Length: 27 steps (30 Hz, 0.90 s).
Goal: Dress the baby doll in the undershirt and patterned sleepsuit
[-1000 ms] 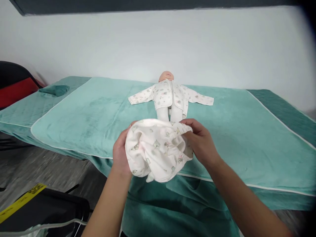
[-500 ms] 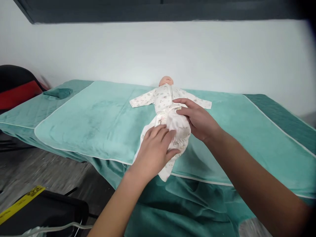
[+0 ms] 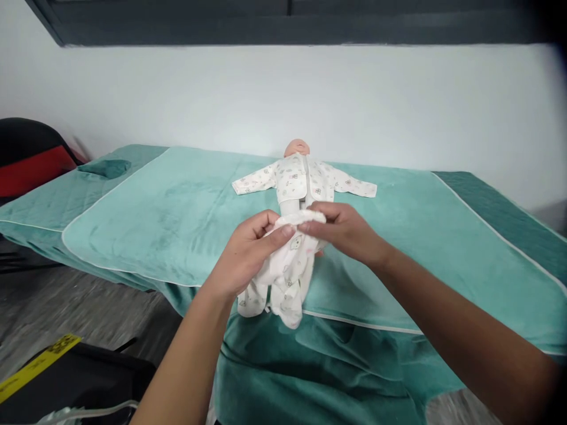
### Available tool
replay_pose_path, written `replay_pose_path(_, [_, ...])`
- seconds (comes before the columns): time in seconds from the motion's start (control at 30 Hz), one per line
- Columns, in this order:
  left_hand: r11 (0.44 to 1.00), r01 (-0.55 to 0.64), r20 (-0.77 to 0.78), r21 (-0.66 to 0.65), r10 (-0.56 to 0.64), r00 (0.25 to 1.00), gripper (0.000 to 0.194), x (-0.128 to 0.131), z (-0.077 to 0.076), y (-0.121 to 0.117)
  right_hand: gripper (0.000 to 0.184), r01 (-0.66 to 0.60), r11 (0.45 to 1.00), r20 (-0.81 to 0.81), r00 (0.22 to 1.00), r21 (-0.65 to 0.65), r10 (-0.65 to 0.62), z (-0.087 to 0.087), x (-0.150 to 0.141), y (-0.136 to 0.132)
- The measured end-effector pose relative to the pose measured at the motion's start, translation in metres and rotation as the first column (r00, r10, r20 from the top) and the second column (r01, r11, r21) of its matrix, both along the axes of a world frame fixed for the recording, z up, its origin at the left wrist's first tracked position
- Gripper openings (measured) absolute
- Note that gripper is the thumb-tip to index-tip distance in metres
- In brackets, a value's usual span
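A baby doll (image 3: 296, 147) lies on its back on the teal bed cover, head toward the wall, its arms spread inside a white printed jacket (image 3: 292, 180). White printed baby pants (image 3: 290, 265) are raised at the waistband over the doll's lower body, their legs hanging down over the bed's front edge. My left hand (image 3: 252, 248) pinches the left side of the waistband between thumb and fingers. On the right side, my right hand (image 3: 343, 230) also grips the waistband. Much of the doll's legs is hidden behind the pants and my hands.
A teal bed cover (image 3: 177, 212) with white piping spreads to both sides, with a face hole (image 3: 104, 168) at the left. At the lower left stands a black chair seat (image 3: 88, 378) with a yellow strip. A black and red chair (image 3: 35, 156) is farther left. White wall (image 3: 283, 100) rises behind.
Both hands have taken hold of the pants' waistband, which has been pulled down and away from the jacket. The doll's middle now shows below the jacket hem.
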<state>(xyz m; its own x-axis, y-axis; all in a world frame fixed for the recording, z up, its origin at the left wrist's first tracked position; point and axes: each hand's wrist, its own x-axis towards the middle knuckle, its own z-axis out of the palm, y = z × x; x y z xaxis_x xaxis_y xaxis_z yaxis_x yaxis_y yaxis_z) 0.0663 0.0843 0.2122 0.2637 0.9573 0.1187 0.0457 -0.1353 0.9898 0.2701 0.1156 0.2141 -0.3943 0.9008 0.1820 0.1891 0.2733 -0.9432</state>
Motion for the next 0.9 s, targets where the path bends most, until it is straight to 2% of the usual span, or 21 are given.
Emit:
replay_pose_path(0.07, [0.984, 0.140, 0.005, -0.114, -0.140, 0.990, 0.032, 0.001, 0.006, -0.001, 0.043, 0.089, 0.995, -0.164, 0.982, -0.035, -0.094, 0.009, -0.005, 0.003])
replay_pose_path(0.1, [0.974, 0.172, -0.007, -0.145, -0.174, 0.985, 0.032, 0.002, 0.007, 0.000, 0.045, 0.115, 0.992, -0.226, 0.966, -0.053, -0.124, 0.012, -0.008, 0.004])
replay_pose_path(0.13, [0.974, 0.164, 0.000, -0.158, -0.166, 0.986, 0.031, 0.004, 0.006, 0.002, 0.047, 0.118, 0.990, -0.272, 0.953, -0.082, -0.136, 0.014, -0.010, 0.006])
replay_pose_path(0.2, [0.988, 0.062, 0.109, -0.140, -0.047, 0.993, 0.027, 0.006, 0.001, 0.008, 0.047, 0.054, 0.986, -0.312, 0.945, -0.157, -0.101, 0.016, -0.012, 0.008])
replay_pose_path(0.23, [0.992, -0.006, 0.192, -0.126, 0.030, 0.981, 0.025, 0.006, -0.002, 0.011, 0.046, -0.016, 0.981, -0.298, 0.954, -0.192, -0.043, 0.015, -0.012, 0.008])
replay_pose_path(0.3, [0.989, -0.087, 0.315, -0.120, 0.121, 0.941, 0.022, 0.006, -0.008, 0.019, 0.039, -0.197, 0.945, -0.187, 0.971, -0.263, 0.150, 0.013, -0.009, 0.009])
replay_pose_path(0.37, [0.986, -0.089, 0.346, -0.143, 0.134, 0.928, 0.022, 0.006, -0.013, 0.023, 0.035, -0.322, 0.889, -0.031, 0.943, -0.327, 0.330, 0.010, -0.007, 0.009])
replay_pose_path(0.4, [0.984, -0.079, 0.346, -0.161, 0.131, 0.929, 0.023, 0.007, -0.015, 0.023, 0.033, -0.329, 0.882, 0.014, 0.935, -0.339, 0.354, 0.008, -0.007, 0.009])
replay_pose_path(0.47, [0.982, -0.048, 0.336, -0.183, 0.109, 0.935, 0.025, 0.009, -0.019, 0.021, 0.031, -0.240, 0.919, -0.016, 0.969, -0.313, 0.247, 0.004, -0.009, 0.010])
replay_pose_path(0.53, [0.979, 0.058, 0.302, -0.195, 0.004, 0.953, 0.031, 0.012, -0.022, 0.016, 0.030, -0.077, 0.956, -0.153, 0.988, -0.282, 0.034, 0.000, -0.013, 0.012])
replay_pose_path(0.6, [0.943, 0.236, 0.255, -0.236, -0.174, 0.951, 0.036, 0.013, -0.026, 0.013, 0.032, 0.053, 0.952, -0.263, 0.955, -0.302, -0.137, -0.003, -0.017, 0.014])
replay_pose_path(0.63, [0.914, 0.308, 0.249, -0.265, -0.244, 0.937, 0.038, 0.013, -0.028, 0.012, 0.034, 0.084, 0.944, -0.295, 0.938, -0.320, -0.184, -0.004, -0.018, 0.014])
replay_pose_path(0.7, [0.888, 0.353, 0.288, -0.295, -0.270, 0.919, 0.043, 0.011, -0.033, 0.013, 0.040, 0.079, 0.930, -0.339, 0.917, -0.359, -0.209, -0.008, -0.016, 0.013])
replay_pose_path(0.77, [0.924, 0.268, 0.364, -0.274, -0.158, 0.918, 0.046, 0.010, -0.037, 0.016, 0.047, -0.022, 0.915, -0.333, 0.935, -0.404, -0.125, -0.012, -0.010, 0.009])
replay_pose_path(0.83, [0.956, 0.161, 0.424, -0.245, -0.043, 0.905, 0.044, 0.010, -0.040, 0.020, 0.047, -0.180, 0.871, -0.244, 0.967, -0.457, 0.071, -0.020, -0.003, 0.004])
replay_pose_path(0.9, [0.964, 0.115, 0.445, -0.239, 0.003, 0.896, 0.039, 0.012, -0.042, 0.023, 0.043, -0.313, 0.816, -0.147, 0.950, -0.485, 0.277, -0.028, 0.002, -0.002])
